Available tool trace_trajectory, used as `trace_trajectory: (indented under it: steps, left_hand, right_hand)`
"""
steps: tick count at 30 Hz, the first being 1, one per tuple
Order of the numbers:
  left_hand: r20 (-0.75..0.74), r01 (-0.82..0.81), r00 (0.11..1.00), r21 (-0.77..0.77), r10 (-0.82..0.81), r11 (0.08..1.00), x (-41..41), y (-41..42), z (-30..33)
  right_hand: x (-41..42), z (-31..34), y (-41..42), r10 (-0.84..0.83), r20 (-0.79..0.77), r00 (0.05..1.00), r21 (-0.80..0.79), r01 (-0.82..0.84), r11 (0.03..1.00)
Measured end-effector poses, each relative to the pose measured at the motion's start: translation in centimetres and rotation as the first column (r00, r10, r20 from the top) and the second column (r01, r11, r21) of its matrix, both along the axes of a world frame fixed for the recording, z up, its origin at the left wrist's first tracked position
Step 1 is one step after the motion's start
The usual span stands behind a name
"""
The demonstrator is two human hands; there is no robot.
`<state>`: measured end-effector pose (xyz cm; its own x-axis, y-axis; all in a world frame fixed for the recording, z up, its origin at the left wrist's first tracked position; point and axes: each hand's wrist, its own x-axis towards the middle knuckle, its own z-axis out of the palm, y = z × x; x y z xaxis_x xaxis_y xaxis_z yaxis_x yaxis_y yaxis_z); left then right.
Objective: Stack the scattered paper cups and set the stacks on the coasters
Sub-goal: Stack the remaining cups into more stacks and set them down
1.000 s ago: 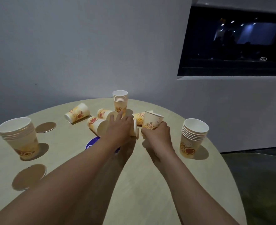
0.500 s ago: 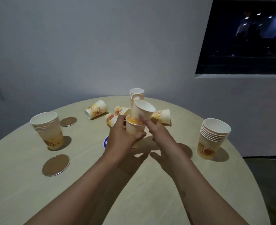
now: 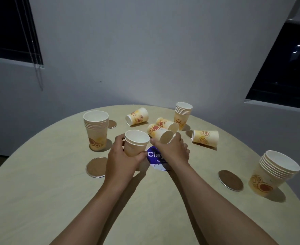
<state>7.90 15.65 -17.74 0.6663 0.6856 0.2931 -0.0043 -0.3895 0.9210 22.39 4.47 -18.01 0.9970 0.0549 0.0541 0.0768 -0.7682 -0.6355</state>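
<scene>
My left hand (image 3: 121, 161) is shut on a short stack of nested paper cups (image 3: 136, 145), held upright just left of a blue printed coaster (image 3: 154, 157). My right hand (image 3: 173, 150) reaches over that coaster, thumb and fingers closed around the open end of a cup lying on its side (image 3: 159, 133). Three more cups lie on their sides: one (image 3: 137, 116) at the back, one (image 3: 168, 123) right behind the gripped cup, one (image 3: 205, 137) to the right. Upright stacks stand at the left (image 3: 96, 129), the back (image 3: 181, 115) and the right edge (image 3: 272, 174).
Brown round coasters lie on the round wooden table (image 3: 57, 200): one (image 3: 97, 167) left of my left hand, one (image 3: 230, 180) next to the right stack, one (image 3: 111, 124) behind the left stack. A grey wall stands close behind. Dark windows sit at both sides.
The cup my right hand held has gone into the cup in my left hand. My right hand has moved on to a cup lying behind the blue coaster. My view has turned left.
</scene>
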Motion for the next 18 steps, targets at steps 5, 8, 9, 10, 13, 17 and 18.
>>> trace_trajectory:
  steps: [5, 8, 9, 10, 13, 17, 18]
  left_hand:
    - [0.008, 0.005, 1.0, 0.033, -0.005, 0.999, 0.1, 0.9, -0.3]
    - [-0.014, 0.036, 0.999, 0.063, -0.035, 0.997, 0.1, 1.1, -0.5]
    - [-0.022, 0.046, 0.999, 0.068, -0.044, 0.997, 0.1, 1.1, -0.5]
    - [-0.032, 0.053, 0.998, 0.077, -0.05, 0.996, 0.1, 1.0, -0.5]
    - [-0.073, 0.05, 0.997, 0.163, -0.038, 0.985, -0.2, 0.8, -0.1]
    - [-0.141, 0.07, 0.99, 0.369, -0.019, 0.927, -0.7, 0.3, 0.4]
    - [-0.155, 0.085, 0.988, 0.408, -0.023, 0.909, -0.7, 0.1, 0.5]
  right_hand:
    - [0.9, -0.8, 0.1, 0.0, 0.037, 0.999, 0.08, -0.003, 0.997]
    - [0.8, -0.6, -1.6, 0.082, 0.011, 0.997, 0.34, -0.081, 0.937]
    - [0.5, -0.4, -2.4, 0.119, -0.01, 0.993, 0.457, -0.102, 0.883]
    - [0.2, -0.1, -3.3, 0.149, -0.038, 0.988, 0.563, -0.102, 0.82]
    - [-0.5, 0.7, -5.5, 0.229, -0.137, 0.964, 0.833, -0.013, 0.552]
    - [-0.8, 2.1, -7.3, 0.375, -0.067, 0.924, 0.881, -0.121, 0.457]
    - [-1.0, 2.5, -7.4, 0.415, -0.068, 0.907, 0.858, -0.159, 0.489]
